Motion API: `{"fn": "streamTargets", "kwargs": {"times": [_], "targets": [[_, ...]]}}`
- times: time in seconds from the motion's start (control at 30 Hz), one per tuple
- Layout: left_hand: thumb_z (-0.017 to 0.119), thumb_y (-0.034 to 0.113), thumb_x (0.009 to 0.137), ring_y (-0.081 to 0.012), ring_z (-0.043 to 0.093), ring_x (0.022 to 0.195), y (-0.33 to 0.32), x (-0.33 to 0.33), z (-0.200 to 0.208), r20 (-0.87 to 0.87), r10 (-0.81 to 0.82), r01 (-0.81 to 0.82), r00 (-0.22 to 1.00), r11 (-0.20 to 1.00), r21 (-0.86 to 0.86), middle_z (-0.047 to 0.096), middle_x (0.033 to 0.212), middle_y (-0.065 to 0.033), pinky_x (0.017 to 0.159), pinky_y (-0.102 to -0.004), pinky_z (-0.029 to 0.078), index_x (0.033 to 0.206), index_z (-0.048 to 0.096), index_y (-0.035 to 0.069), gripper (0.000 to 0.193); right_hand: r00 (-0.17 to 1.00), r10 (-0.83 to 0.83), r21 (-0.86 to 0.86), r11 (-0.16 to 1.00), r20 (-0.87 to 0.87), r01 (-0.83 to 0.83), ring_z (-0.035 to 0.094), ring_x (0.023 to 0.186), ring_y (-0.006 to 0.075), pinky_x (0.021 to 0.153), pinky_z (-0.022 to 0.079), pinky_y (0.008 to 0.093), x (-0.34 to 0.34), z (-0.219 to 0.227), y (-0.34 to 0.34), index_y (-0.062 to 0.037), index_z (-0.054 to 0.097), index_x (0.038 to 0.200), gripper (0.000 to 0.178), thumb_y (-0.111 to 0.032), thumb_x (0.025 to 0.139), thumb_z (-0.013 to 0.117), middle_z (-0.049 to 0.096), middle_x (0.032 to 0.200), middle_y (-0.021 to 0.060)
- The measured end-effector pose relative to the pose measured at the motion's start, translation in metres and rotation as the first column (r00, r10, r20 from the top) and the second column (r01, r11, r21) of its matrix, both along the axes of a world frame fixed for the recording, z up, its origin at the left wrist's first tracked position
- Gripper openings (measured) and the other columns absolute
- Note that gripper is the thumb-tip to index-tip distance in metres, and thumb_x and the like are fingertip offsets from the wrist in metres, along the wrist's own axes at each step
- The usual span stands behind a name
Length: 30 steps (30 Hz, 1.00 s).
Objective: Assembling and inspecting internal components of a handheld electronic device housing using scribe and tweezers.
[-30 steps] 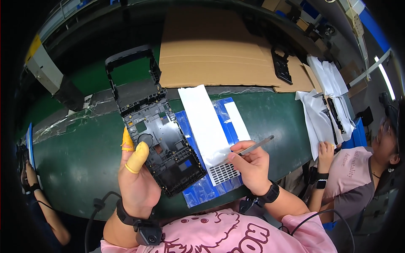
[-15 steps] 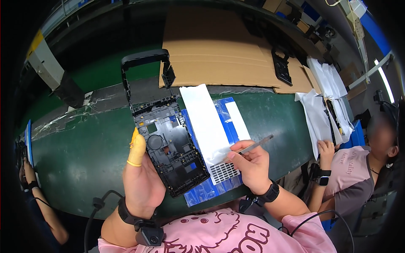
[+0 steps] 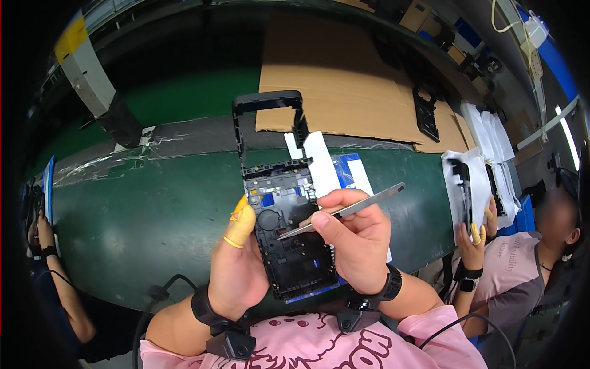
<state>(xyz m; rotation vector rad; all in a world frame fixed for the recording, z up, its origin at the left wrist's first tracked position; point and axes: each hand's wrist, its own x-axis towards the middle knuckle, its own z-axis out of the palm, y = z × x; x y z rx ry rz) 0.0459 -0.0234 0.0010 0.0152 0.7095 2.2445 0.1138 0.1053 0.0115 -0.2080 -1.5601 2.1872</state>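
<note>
Black plastic housing (image 3: pixel 289 209), in the head view, is held above a green workbench (image 3: pixel 153 227) by the left hand (image 3: pixel 236 273), fingers mostly hidden; the right hand (image 3: pixel 359 246) pinches metal tweezers (image 3: pixel 369 202). A slipping tip could scratch it. Cardboard (image 3: pixel 332 86) lies beyond, a co-worker (image 3: pixel 510 264) at right.
</note>
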Motion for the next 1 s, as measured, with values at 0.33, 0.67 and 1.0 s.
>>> {"fn": "streamTargets", "kwargs": {"times": [0.33,0.67,1.0], "targets": [[0.038,0.024,0.092,-0.0179,0.053,0.102,-0.0045,0.0011,-0.0021,0.058,0.021,-0.023,0.998,0.999,0.045,0.052,0.113,-0.0087,0.088,-0.0337,0.042,0.120,0.041,0.005,0.034,1.000,-0.030,0.012,0.999,-0.003,0.030,0.059,0.075,0.0104,0.068,0.047,0.0207,-0.0012,-0.0075,-0.0065,0.0023,0.051,0.101,0.021,0.004,0.080,0.058,0.060,0.083,0.0076],[0.038,0.025,0.092,-0.0182,0.053,0.101,-0.0051,0.0014,-0.0029,0.074,0.019,-0.024,0.997,0.998,0.061,0.053,0.112,-0.0087,0.088,-0.0338,0.043,0.119,0.042,0.005,0.033,0.999,-0.035,0.007,0.999,-0.007,0.035,0.059,0.074,0.0100,0.067,0.047,0.0207,-0.0029,-0.0091,-0.0071,0.0027,0.051,0.100,0.021,0.004,0.080,0.058,0.060,0.083,0.0076],[0.038,0.025,0.092,-0.0182,0.054,0.100,-0.0053,0.0001,-0.0030,0.053,0.024,-0.027,0.998,0.998,0.054,0.053,0.111,-0.0087,0.088,-0.0336,0.043,0.119,0.041,0.005,0.033,0.999,-0.045,0.023,0.999,-0.012,0.045,0.059,0.073,0.0101,0.066,0.047,0.0206,-0.0050,-0.0080,-0.0090,0.0031,0.052,0.098,0.019,0.004,0.081,0.057,0.060,0.082,0.0077]]}}
